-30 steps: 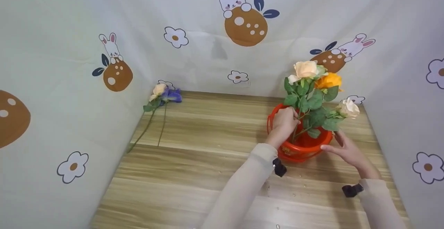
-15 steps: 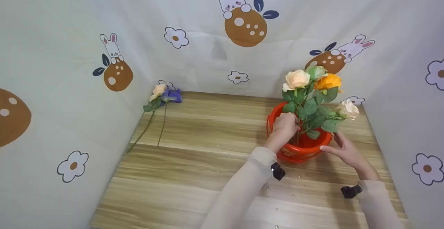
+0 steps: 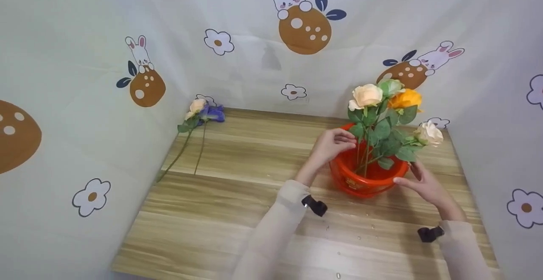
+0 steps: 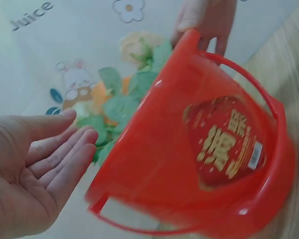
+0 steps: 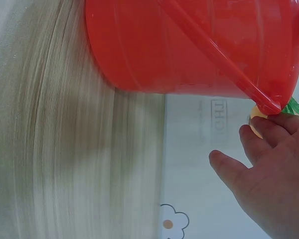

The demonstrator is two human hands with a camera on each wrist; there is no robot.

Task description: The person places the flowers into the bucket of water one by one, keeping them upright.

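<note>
A red plastic bucket [image 3: 360,183] stands upright on the table's right side, with a gold-printed label in the left wrist view. Several artificial flowers stand in it: a peach rose [image 3: 367,96], a pale green rose [image 3: 391,87], an orange flower [image 3: 406,99] and a cream rose [image 3: 430,133] leaning right. My left hand [image 3: 332,145] is beside the bucket's left rim, its fingers extended near the leaves and holding nothing. At the right rim, my right hand [image 3: 428,185] touches the bucket from outside, thumb on the near side and fingers spread by the handle joint.
On the far left of the wooden table [image 3: 254,144] lie a peach rose [image 3: 197,105] and a purple flower [image 3: 213,113], stems towards the front. Printed cloth walls [image 3: 250,72] border the table. Small clear drops [image 3: 338,253] dot the surface near the front.
My left hand has let go of the peach rose's stem and drawn back left out of the bucket. That rose shifted slightly left before release. My right hand stays at the rim.
</note>
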